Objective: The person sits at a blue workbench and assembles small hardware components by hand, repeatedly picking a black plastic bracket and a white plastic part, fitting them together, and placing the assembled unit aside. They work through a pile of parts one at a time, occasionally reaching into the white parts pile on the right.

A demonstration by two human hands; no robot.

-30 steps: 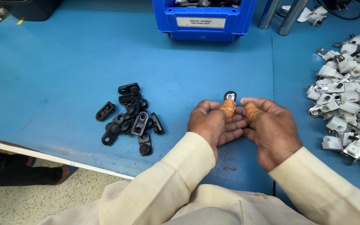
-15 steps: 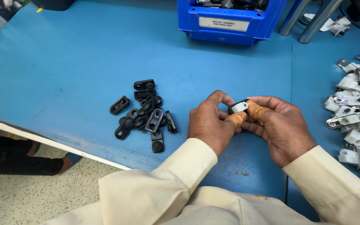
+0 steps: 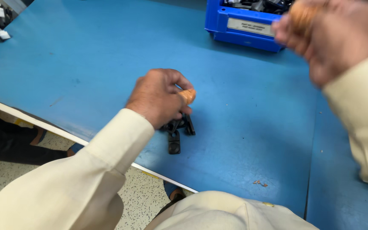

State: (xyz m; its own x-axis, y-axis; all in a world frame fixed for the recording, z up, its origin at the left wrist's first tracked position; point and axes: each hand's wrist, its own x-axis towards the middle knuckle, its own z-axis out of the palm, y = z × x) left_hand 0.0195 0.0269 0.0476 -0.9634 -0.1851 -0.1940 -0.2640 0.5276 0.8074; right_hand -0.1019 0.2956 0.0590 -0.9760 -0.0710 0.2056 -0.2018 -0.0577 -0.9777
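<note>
My left hand (image 3: 160,99) hovers curled over the black clips (image 3: 176,130) piled on the blue tabletop (image 3: 86,64); whether it grips one, I cannot tell. One clip sticks out toward me, long axis near-to-far. My right hand (image 3: 326,36) is raised, blurred, loosely closed. Beyond sits a blue bin (image 3: 243,25) holding dark parts.

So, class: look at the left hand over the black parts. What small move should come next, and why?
Probably close the left hand on one black part and lift it: it sits right over the pile, while the right hand is raised and blurred near the blue bin.
</note>
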